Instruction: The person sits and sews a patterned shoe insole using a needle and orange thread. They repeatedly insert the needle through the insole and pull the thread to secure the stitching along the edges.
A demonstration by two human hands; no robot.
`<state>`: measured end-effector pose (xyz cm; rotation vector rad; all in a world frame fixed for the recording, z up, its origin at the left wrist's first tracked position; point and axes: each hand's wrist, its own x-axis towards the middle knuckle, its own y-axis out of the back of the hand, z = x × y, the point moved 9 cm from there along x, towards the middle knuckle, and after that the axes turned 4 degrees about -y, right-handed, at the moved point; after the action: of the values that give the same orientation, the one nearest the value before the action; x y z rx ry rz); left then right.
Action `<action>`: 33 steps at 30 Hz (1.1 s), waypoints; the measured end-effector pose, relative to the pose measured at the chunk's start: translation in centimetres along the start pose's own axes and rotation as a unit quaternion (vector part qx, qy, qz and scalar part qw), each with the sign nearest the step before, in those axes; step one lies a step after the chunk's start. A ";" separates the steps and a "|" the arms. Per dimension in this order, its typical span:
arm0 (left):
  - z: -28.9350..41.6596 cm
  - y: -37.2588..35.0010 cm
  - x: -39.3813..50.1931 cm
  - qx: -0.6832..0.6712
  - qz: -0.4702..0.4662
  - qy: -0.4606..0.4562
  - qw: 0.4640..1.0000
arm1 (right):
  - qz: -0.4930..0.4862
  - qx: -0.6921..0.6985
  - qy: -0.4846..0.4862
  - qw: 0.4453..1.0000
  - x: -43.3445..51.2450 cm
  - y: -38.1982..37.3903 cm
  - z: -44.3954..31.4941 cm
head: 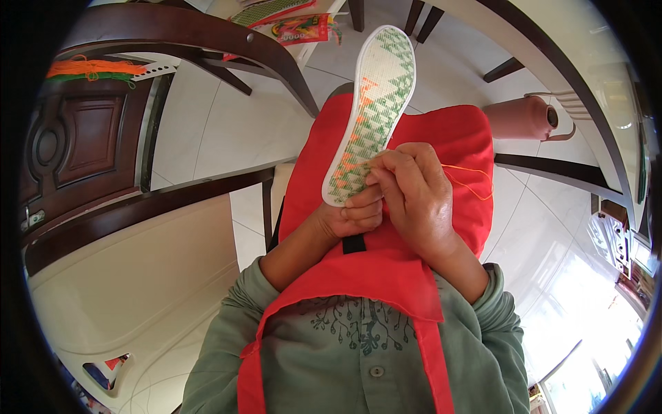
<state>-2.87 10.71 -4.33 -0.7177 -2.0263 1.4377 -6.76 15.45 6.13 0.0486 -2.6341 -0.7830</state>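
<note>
A white shoe insole (377, 111) with green and orange stitching stands toe-up over my lap, above the red apron (315, 150). My left hand (357, 215) is closed around its heel end from below. The thumb and forefinger of my right hand (414, 181) are pinched together at the stitched face, near the insole's right edge. Whether a needle is between those fingertips is too small to tell. A loop of orange thread (473, 181) trails out to the right from behind my right hand.
Orange yarn (93, 67) and green yarn (98, 77) hang at the upper left by a curved wooden armrest (207, 31). A red packet (305, 29) lies on a surface at the top. A pink vacuum flask (517, 118) is at the right. A cream chair (139, 269) stands at the left.
</note>
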 end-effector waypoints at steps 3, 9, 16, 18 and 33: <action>0.0 0.1 0.0 -0.008 0.000 0.000 1.000 | -0.005 0.002 -0.006 1.000 0.0 0.0 0.2; -0.1 0.0 0.2 -0.008 -0.002 0.004 1.000 | -0.005 -0.002 -0.016 1.000 0.1 0.0 0.5; 0.0 0.2 0.1 -0.004 0.011 -0.001 1.000 | 0.031 -0.024 0.017 0.999 0.0 0.6 0.1; 0.0 0.3 0.1 -0.006 0.011 -0.002 1.000 | 0.027 -0.024 0.011 0.999 0.0 0.6 0.1; 0.0 0.4 0.1 0.002 0.023 -0.005 1.000 | 0.019 -0.021 -0.014 0.999 0.1 0.4 0.5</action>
<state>-2.89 10.93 -4.67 -0.7613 -2.0261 1.4721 -7.05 15.99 5.98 -0.0251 -2.6360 -0.8315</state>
